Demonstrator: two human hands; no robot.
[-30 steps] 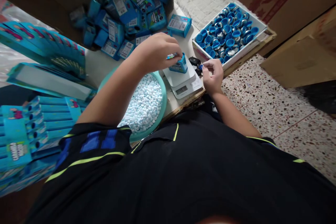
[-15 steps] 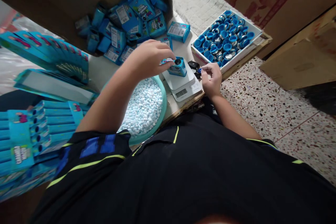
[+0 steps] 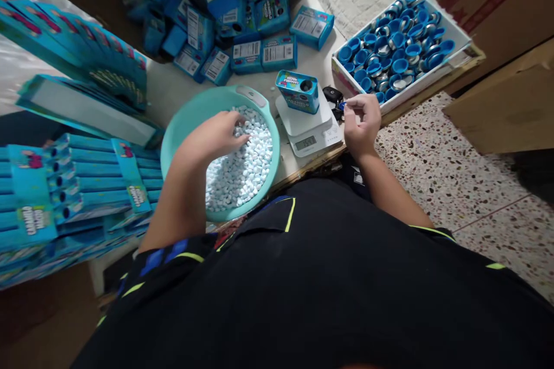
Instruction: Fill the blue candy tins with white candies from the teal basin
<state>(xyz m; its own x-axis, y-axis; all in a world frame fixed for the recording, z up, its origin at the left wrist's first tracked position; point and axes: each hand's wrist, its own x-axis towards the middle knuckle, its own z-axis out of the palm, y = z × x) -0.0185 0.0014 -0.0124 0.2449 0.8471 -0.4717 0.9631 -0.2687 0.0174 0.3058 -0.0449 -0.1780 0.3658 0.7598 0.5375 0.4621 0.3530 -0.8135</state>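
Note:
My left hand is in the turquoise basin, its thumb and fingers apart and fingertips down among the small white candies. My right hand pinches a small blue cap beside the scale, its fingers mostly covering it. On the white digital scale stands a blue candy box with a round dark hole in its top. The scale's display is lit, but its digits are hard to read. Some dark keys lie between the scale and my right hand.
Several blue caps fill a white tray at the right. Candy boxes lie heaped inside and before a large carton at the back. Folded display cartons and packed boxes stand at the left. Brown cartons are on the right.
My left hand has left the candy box on the scale and moved left into the basin. My right hand stays by the scale with the cap. The view has shifted.

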